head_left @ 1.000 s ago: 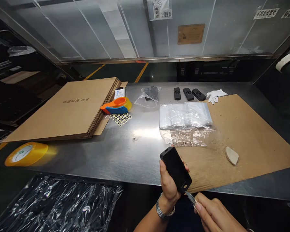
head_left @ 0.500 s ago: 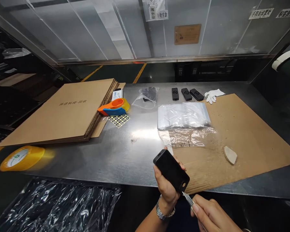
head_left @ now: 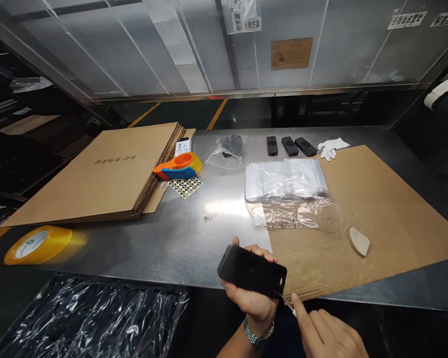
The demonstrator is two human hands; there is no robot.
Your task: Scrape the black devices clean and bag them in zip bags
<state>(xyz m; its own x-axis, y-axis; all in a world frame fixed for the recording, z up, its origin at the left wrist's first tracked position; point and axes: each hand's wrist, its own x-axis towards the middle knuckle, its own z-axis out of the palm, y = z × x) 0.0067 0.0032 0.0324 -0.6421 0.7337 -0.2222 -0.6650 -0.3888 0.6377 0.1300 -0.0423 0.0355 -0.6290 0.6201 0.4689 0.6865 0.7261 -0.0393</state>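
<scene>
A black rectangular plastic housing [head_left: 251,271] with a small hole near its right end lies in my left hand [head_left: 256,302], whose fingers wrap its far side and lower edge. My right hand [head_left: 326,328] grips a craft knife [head_left: 289,306], index finger stretched along it. The blade tip meets the housing's lower right corner, just below the hole; most of the knife's handle is hidden by my hand. Beyond, a stack of clear plastic bags [head_left: 285,179] lies on the steel table. Three black devices [head_left: 290,146] with round marks stand in a row behind it.
At left are stacked cardboard sheets [head_left: 108,174], an orange-and-blue tape dispenser [head_left: 179,166], a sticker sheet [head_left: 186,186] and a yellow tape roll [head_left: 37,244]. A cardboard sheet [head_left: 392,214] at right bears a beige block [head_left: 359,241]. A white glove [head_left: 333,148] lies behind.
The housing has turned flatter and shifted left in my left hand. My right hand has rolled over the knife, its blade now at the housing's lower corner.
</scene>
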